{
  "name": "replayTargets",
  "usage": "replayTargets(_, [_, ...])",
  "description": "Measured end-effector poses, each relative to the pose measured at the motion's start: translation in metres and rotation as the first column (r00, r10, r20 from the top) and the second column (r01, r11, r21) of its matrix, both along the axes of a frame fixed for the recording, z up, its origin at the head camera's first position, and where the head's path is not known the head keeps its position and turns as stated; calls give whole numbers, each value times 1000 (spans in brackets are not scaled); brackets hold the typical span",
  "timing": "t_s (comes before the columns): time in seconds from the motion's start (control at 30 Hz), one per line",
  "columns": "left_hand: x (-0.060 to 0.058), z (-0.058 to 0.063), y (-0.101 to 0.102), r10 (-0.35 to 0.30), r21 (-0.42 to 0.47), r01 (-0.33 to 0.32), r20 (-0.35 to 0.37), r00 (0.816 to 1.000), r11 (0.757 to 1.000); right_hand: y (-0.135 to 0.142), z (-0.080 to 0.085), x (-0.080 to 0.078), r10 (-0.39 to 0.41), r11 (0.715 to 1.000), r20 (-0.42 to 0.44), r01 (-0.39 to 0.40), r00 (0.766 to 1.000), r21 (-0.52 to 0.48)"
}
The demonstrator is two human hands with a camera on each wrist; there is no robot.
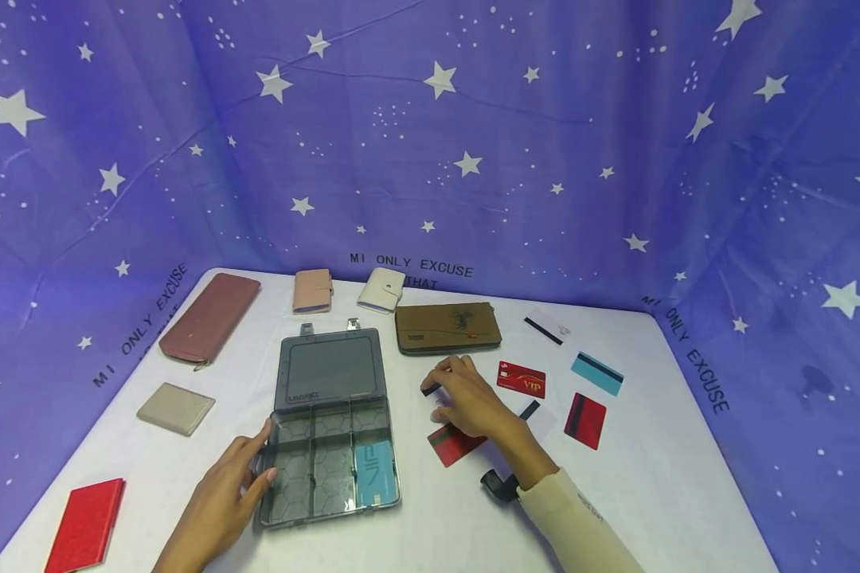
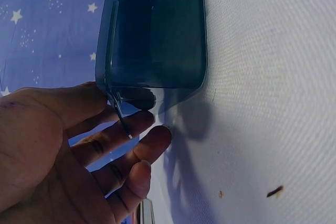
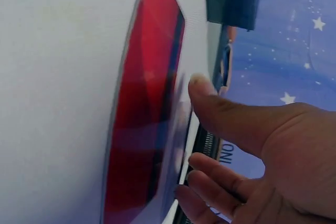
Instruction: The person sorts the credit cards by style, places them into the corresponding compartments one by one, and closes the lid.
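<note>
A grey see-through compartment box (image 1: 330, 414) lies with its lid flipped back, and a blue VIP card (image 1: 376, 475) sits in its lower right compartment. My left hand (image 1: 232, 481) holds the box's left side, thumb at the rim and fingers along the outer wall; in the left wrist view the fingers are beside a latch (image 2: 122, 116). Over a clear card with a black stripe (image 1: 431, 389) is my right hand (image 1: 466, 398), thumb and fingertips spread apart around it. A red striped card (image 1: 450, 447) lies under that hand; the right wrist view shows the red card (image 3: 142, 108) close up.
Right of the hand lie a red VIP card (image 1: 521, 380), a blue striped card (image 1: 597, 373), a red card (image 1: 585, 420) and a clear striped card (image 1: 543, 330). Along the back are a brown wallet (image 1: 447, 328) and two small card holders; a long brown wallet (image 1: 211, 317) is at left.
</note>
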State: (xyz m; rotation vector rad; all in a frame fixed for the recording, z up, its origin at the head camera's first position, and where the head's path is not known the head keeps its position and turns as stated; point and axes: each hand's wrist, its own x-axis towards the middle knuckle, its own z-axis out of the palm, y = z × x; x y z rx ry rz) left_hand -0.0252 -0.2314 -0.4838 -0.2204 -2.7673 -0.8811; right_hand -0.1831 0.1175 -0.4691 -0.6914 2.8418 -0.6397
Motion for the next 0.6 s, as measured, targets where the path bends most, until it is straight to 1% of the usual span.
replayTargets(0.2, [0, -1, 0, -4, 6, 4, 15, 1000, 1000, -1, -4, -10, -41, 997, -49, 45, 998, 68])
replayTargets(0.3, [0, -2, -1, 5, 7, -5, 26, 1000, 1000, -1, -4, -14, -43, 996, -40, 46, 998, 71])
replayTargets(0.4, [0, -1, -1, 12, 9, -12, 30, 999, 1000, 0, -2, -17, -24, 999, -20, 25, 999, 47])
replayTargets(0.47, [0, -1, -1, 15, 6, -15, 27, 1000, 1000, 0, -1, -18, -16, 999, -26, 17, 1000, 31])
replayTargets(0.53, [0, -2, -1, 16, 3, -16, 23, 1000, 1000, 0, 2, -16, -9, 1000, -56, 9, 998, 1])
replayTargets(0.6, [0, -2, -1, 18, 2, -18, 16, 1000, 1000, -1, 5, -14, -1, 999, -109, -3, 994, -44])
